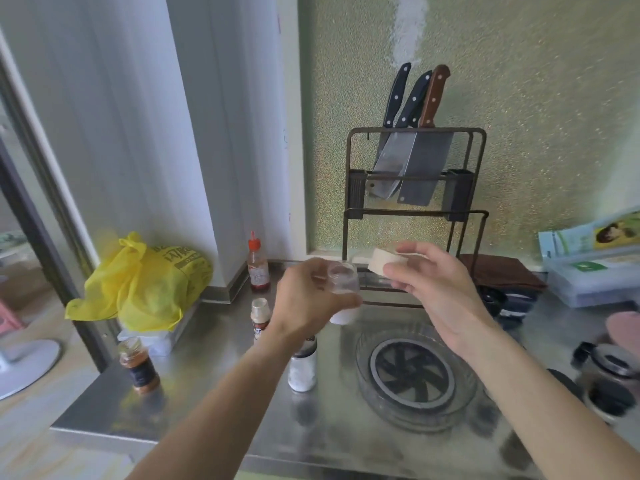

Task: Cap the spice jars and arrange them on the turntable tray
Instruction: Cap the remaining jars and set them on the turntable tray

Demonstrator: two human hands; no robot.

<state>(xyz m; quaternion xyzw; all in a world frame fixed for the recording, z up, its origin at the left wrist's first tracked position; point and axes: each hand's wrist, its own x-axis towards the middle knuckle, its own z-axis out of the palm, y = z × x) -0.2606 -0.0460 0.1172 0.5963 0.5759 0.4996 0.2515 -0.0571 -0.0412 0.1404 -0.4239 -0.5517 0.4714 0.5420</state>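
Steel kitchen table (pixel 214 403): three knives (pixel 412 133) racked; left hand (pixel 308 303) grips an open jar (pixel 343 289), right hand (pixel 436 289) pinches its white cap (pixel 386 259).

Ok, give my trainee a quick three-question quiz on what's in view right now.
1. True or false: the clear jar in the left hand is already capped.
2. What does the right hand hold? A) knife B) white cap C) yellow bag
3. How many jars stand on the turntable tray?

Key: 1 false, its mouth is open. 2 B. 3 none.
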